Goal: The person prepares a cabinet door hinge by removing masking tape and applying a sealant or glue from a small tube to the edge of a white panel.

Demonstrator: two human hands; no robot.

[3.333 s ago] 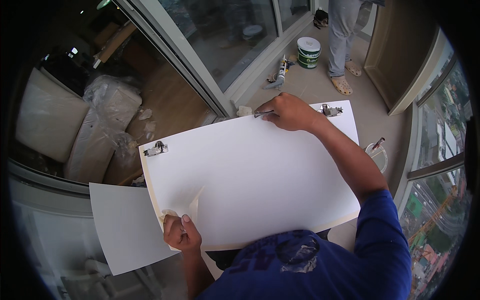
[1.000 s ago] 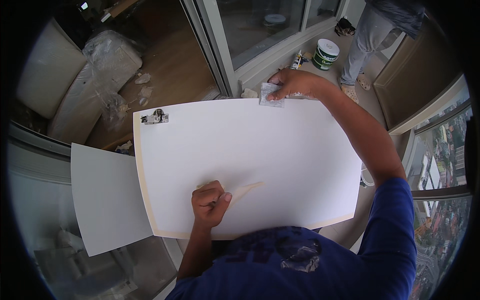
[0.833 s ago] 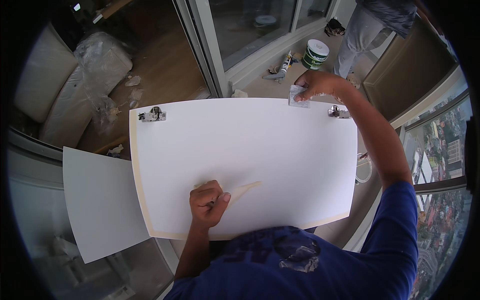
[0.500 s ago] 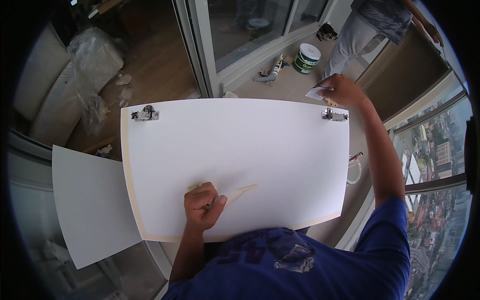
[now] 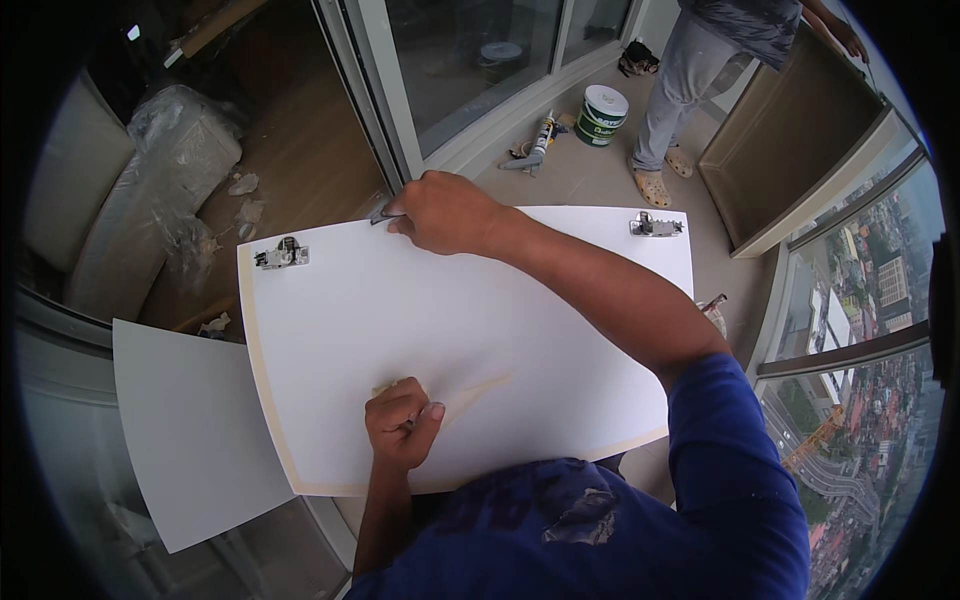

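A white cabinet door panel (image 5: 540,300) lies flat before me, with a metal hinge (image 5: 282,253) at its far left corner and another hinge (image 5: 656,224) at its far right. Beige masking tape (image 5: 258,370) lines its left and near edges. My left hand (image 5: 403,422) is closed over the panel on a loose strip of masking tape (image 5: 478,396), whose tail sticks out to the right. At the panel's far edge, my right hand (image 5: 447,213) pinches a thin flat piece (image 5: 380,215), mostly hidden by the fingers; its kind is unclear.
Left of the panel lies a second pale panel (image 5: 205,435). Beyond are a caulking gun (image 5: 540,145), a green and white bucket (image 5: 601,115) and a person in grey trousers (image 5: 682,90) beside a brown cabinet box (image 5: 800,140). Plastic-wrapped furniture (image 5: 185,150) stands far left; windows run along the right.
My right hand has swung left from beyond the far right corner to the far edge, left of the middle, still holding the thin piece. My left hand keeps its grip, nearly still.
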